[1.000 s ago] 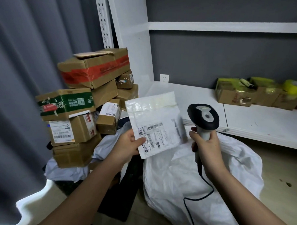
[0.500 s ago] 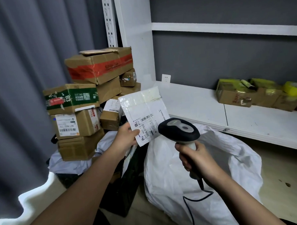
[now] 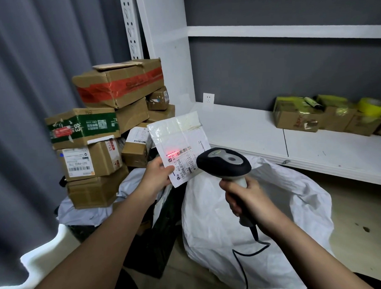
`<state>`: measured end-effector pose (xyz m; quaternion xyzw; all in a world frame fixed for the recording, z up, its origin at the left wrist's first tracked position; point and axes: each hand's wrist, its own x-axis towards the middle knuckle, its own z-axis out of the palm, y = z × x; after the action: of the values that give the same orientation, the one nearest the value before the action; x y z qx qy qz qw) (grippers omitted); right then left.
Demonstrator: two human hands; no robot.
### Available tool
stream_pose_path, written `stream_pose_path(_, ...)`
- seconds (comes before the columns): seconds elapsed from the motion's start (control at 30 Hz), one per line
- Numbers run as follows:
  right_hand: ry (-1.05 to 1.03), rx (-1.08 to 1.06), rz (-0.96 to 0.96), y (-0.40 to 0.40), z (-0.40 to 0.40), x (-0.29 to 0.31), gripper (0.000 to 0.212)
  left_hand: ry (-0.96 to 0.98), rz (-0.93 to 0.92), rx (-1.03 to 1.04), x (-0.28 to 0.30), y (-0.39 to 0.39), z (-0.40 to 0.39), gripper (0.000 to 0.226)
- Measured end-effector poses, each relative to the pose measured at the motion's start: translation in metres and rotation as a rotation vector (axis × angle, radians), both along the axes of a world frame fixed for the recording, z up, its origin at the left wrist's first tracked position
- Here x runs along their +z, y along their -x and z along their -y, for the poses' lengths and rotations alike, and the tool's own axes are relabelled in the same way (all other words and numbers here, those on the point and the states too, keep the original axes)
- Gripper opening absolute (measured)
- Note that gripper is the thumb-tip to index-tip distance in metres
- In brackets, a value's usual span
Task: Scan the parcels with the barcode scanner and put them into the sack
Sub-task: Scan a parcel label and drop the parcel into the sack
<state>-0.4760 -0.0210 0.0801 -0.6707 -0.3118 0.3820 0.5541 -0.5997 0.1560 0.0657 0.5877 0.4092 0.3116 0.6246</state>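
Red glow: a scan light fell on the label of the white mailer envelope (image 3: 178, 142), beside its barcode.
Left hand: our left hand (image 3: 157, 174) pinched the mailer by its lower left corner, holding it up with the label facing us.
Right hand: our right hand (image 3: 245, 198) was clenched round the handle of the barcode scanner (image 3: 224, 162), whose head pointed at the label from just beside it.
Sack: the white woven sack (image 3: 254, 218) stood slumped directly below the mailer and scanner; we could not tell what it held.
Done: we judged this parcel to be mid-scan, not yet dropped in.
Left: the stack of cardboard boxes (image 3: 110, 130) at left, with grey poly bags (image 3: 130, 186) beneath, appeared to be waiting.
Shelf: more boxes (image 3: 297, 115) sat on the white shelf (image 3: 250, 133); whether they belonged to the job we could not tell.
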Motion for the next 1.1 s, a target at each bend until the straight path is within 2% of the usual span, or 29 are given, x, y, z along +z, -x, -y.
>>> stream_pose_path(0.27, -0.036, -0.004, 0.008, -0.006, 0.002, -0.004, 0.023, 0.002, 0.012, -0.004, -0.003, -0.003, -0.003, 0.035)
stream_pose_path(0.43, -0.065, -0.083, -0.034, -0.012, 0.006, 0.002, 0.02, 0.023, 0.021, -0.012, -0.007, -0.005, 0.0, 0.034)
stream_pose_path(0.57, -0.178, -0.232, -0.047, -0.038, 0.017, 0.014, 0.019, 0.035, -0.125, -0.099, -0.022, -0.008, 0.006, 0.034)
stream_pose_path(0.73, -0.203, -0.406, -0.064, -0.076, 0.045, 0.022, 0.02, 0.2, -0.408, -0.294, -0.055, -0.028, 0.033, 0.024)
stream_pose_path(0.8, -0.198, -0.447, -0.083, -0.085, 0.053, 0.023, 0.02, 0.292, -0.442, -0.306, -0.079, -0.041, 0.046, 0.026)
stream_pose_path(0.9, -0.185, -0.462, -0.117, -0.093, 0.061, 0.021, 0.021, 0.449, -0.419, -0.246, -0.117, -0.068, 0.062, 0.031)
stream_pose_path(0.97, -0.198, -0.454, -0.132, -0.097, 0.064, 0.02, 0.021, 0.544, -0.347, -0.171, -0.135, -0.095, 0.07, 0.022)
stream_pose_path(1.1, -0.222, -0.449, -0.146, -0.108, 0.064, 0.015, 0.019, 0.625, -0.223, -0.129, -0.157, -0.159, 0.083, 0.022)
